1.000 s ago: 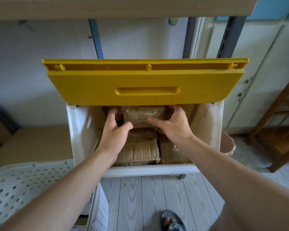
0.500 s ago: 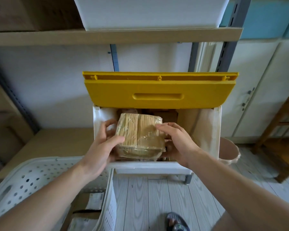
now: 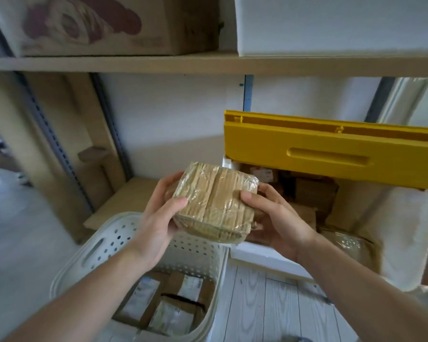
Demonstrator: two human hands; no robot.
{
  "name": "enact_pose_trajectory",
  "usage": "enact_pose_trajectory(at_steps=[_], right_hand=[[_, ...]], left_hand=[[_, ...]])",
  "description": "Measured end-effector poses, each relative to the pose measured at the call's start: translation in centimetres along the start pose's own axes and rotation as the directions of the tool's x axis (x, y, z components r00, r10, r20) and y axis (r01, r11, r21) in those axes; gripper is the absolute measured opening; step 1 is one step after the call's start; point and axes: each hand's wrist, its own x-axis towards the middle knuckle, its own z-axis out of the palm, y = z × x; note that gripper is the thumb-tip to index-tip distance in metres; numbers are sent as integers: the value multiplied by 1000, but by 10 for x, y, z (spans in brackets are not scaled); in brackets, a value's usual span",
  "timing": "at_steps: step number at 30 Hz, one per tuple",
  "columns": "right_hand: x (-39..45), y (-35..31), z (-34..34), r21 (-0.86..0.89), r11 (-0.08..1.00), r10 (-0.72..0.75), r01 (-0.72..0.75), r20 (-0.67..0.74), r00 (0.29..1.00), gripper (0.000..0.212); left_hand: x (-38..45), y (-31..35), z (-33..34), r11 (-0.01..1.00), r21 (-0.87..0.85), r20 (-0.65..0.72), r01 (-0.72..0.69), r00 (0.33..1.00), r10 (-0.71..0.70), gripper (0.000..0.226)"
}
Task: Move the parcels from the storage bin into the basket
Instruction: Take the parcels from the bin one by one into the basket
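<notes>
A brown cardboard parcel wrapped in clear tape [image 3: 214, 202] is held in the air between both hands. My left hand [image 3: 158, 218] grips its left side with the thumb on top, and my right hand [image 3: 274, 218] grips its right side. The parcel hangs above the far edge of the white perforated basket [image 3: 104, 245], which holds several labelled parcels [image 3: 166, 299]. To the right stands the white storage bin [image 3: 265, 256] with its yellow lid [image 3: 331, 149] raised; more brown parcels [image 3: 311, 196] lie inside it.
A wooden shelf [image 3: 208, 62] runs overhead with a cardboard box [image 3: 97, 23] and a white box [image 3: 331, 23] on it. Metal rack uprights [image 3: 47, 134] stand at the left. Grey plank floor [image 3: 269, 304] shows between basket and bin.
Both hands have lifted the parcel out of the bin and carried it left, over the basket. The view has swung left and up.
</notes>
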Motion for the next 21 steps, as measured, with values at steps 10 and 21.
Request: enact_pose_trajectory(at_steps=[10,21], right_hand=[[61,13,64,16,999,41,-44,140,989,75],[124,37,111,154,975,118,-162,260,958,84]], left_hand=[[8,8,-56,996,-40,-333,-82,941,64,33],[22,13,-81,985,-86,-608,-150,791,67,57]])
